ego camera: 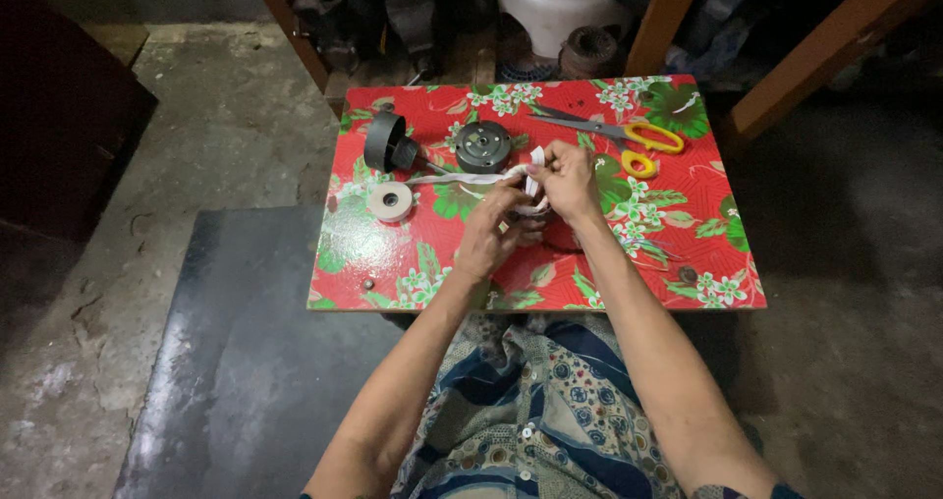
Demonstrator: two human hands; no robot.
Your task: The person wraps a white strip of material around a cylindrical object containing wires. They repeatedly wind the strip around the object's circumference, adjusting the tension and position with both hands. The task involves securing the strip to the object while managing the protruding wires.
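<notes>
Fingers of the right hand (568, 177) are pressed together on the free end of a white tape strip (462, 177), pinching it just above a small dark round part (535, 214) that sits mostly hidden between both hands. The left hand (491, 236) curls around that part from the near side, its fingers closed on it and on the tape wound about it; how tightly cannot be told. From this double grip the strip runs out long and nearly level toward the person's left, its axis pointing at the white tape roll (391, 201), which lies flat on the floral red table top (688, 234) well apart from the hands. The left hand is the nearer one to that roll, the right hand the nearer to the strip's loose end. Beyond the strip, farther from the person than the roll, stand a dark cylindrical housing (386, 142) on its side and, just beside it, a round black disc part (483, 146) lying flat. On the far side of the right hand from the roll, yellow-handled scissors (629, 136) lie closed, blades pointing back toward the disc.
</notes>
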